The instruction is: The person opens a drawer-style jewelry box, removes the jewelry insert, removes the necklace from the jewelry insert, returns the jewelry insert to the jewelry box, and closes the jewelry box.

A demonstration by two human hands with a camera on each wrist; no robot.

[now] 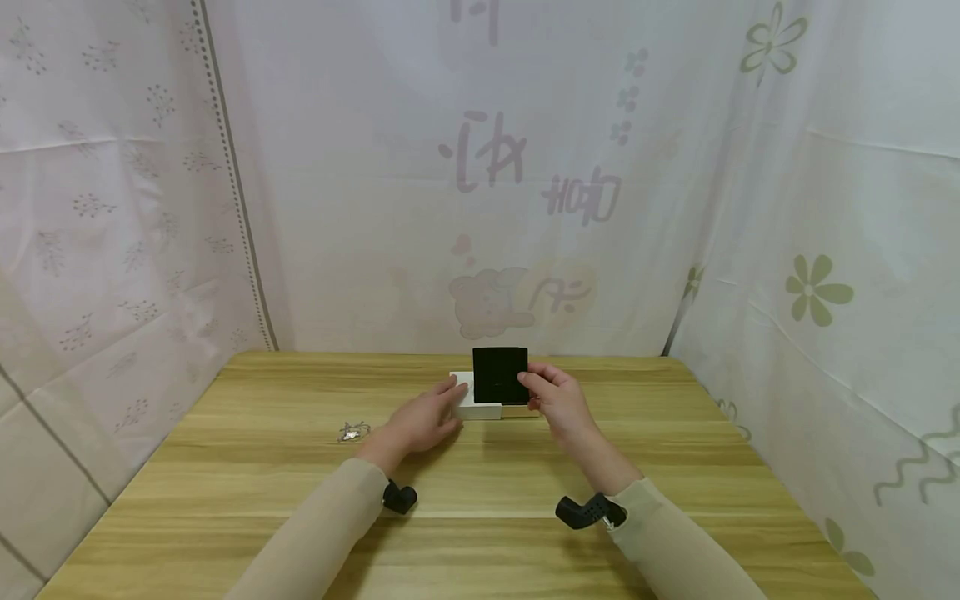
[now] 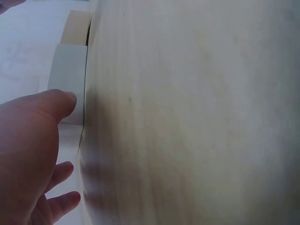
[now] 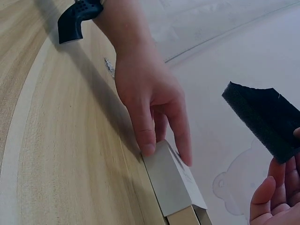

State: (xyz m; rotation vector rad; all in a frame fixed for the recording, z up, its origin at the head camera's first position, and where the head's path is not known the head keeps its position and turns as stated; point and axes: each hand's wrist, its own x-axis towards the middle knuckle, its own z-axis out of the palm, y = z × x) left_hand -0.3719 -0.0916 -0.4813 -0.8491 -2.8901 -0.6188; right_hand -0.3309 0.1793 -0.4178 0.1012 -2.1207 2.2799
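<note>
My left hand (image 1: 426, 417) grips the left end of a small white box (image 1: 477, 411), thumb on its near side and fingers over the far side. The box lies on the table, and a brown inner tray (image 3: 183, 217) sticks out of its right end. Between thumb and fingers, my right hand (image 1: 561, 402) pinches a square black foam pad (image 1: 498, 375) by its right edge. The pad stands nearly upright above the box and hides part of it in the head view. Its rough, thick edge shows in the right wrist view.
A small silver chain (image 1: 353, 431) lies on the wooden table (image 1: 480, 533), left of my left hand. Patterned white curtains (image 1: 360, 208) enclose the table at the back and sides. Each wrist carries a black camera mount (image 1: 581, 512).
</note>
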